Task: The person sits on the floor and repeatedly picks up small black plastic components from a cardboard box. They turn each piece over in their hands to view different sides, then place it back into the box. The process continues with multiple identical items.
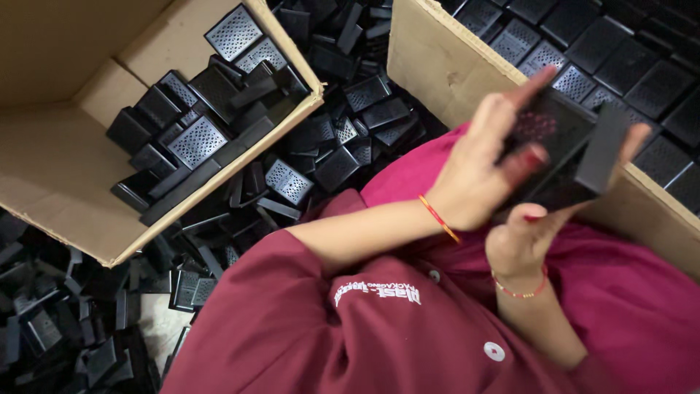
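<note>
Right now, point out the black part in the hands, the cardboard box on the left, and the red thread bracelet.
black part (565,142), head view, its blurred flat face.
cardboard box (69,157), head view, bare inner floor.
red thread bracelet (439,218), head view, the band across the wrist.

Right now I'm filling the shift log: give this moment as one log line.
left hand: grips black perforated tray | right hand: supports tray from below | cardboard box behind | loose trays on floor
</note>
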The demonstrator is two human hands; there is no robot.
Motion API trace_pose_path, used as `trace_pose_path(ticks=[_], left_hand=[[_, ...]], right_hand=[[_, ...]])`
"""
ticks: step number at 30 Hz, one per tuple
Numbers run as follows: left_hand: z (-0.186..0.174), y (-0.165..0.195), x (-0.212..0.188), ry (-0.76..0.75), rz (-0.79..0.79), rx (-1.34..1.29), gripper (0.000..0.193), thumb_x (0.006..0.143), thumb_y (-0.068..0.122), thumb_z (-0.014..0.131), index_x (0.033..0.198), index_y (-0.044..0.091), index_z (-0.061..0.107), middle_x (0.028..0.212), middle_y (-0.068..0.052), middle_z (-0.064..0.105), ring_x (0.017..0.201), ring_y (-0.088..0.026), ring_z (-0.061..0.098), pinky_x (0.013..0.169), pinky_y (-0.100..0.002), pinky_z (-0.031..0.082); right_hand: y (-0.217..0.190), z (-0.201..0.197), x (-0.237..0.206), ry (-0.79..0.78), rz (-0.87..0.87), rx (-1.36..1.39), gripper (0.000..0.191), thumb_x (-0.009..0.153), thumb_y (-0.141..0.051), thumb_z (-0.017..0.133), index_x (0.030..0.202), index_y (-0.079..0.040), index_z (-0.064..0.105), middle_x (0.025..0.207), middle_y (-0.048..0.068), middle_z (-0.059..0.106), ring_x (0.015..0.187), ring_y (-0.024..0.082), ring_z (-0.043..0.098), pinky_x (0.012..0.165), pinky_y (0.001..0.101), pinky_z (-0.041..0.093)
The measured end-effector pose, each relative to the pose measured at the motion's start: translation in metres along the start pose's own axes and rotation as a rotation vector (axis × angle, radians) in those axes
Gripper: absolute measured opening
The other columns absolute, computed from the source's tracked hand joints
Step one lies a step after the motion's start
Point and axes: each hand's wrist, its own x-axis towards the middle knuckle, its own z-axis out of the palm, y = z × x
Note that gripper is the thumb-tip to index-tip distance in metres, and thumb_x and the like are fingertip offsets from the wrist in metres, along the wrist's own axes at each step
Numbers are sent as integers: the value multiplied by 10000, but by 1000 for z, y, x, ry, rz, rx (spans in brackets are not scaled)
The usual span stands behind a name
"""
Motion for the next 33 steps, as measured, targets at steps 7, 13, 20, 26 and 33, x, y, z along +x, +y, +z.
trace_pose_path(ticks=[7, 13, 20, 26, 33], left_hand=[[-19, 15, 6, -147, 207, 77, 796, 999, 240, 761, 1619, 128, 274, 1300, -65, 540, 1191, -172, 576, 1111, -271, 438], [-48, 12, 11, -273, -25, -498, 931, 943, 22, 789, 1633, 70, 166, 1487, -89, 494, 1404, -198, 498, 1255, -319, 380], [-42, 6, 14, -334, -59, -772, 904, 987, -19, 831, 1638, 103, 215, 1601, -24, 324, 1503, -163, 335, 1286, -348, 309], [-43, 6, 10, -368, -135, -753, 903, 1010, 29, 844, 1643, 90, 203, 1616, -49, 317, 1518, -176, 330, 1295, -359, 308], [-48, 5, 9, -369, -182, -787, 931, 1011, 29, 837, 1676, 101, 189, 1611, -37, 315, 1483, -182, 368, 1245, -364, 370]], right_hand=[[-24, -1, 8, -38, 153, 395, 984, 1032, -453, 660, 1672, -58, 25, 1663, 148, 249, 1526, 245, 347, 1309, 372, 298], [-31, -8, 19, -67, 157, 376, 893, 1063, -362, 686, 1688, 6, 165, 1640, 152, 353, 1456, 207, 410, 1252, 316, 324], [-30, -10, 25, -86, 79, 251, 709, 1173, -416, 610, 1654, 16, 320, 1651, 118, 368, 1486, 196, 443, 1266, 305, 374], [-25, -14, 29, -99, -26, 108, 651, 1171, -455, 536, 1616, -4, 385, 1677, 168, 397, 1518, 238, 404, 1284, 355, 352], [-24, -11, 33, -107, -32, 138, 649, 1157, -459, 540, 1597, 1, 414, 1662, 189, 408, 1516, 253, 409, 1279, 371, 342]])
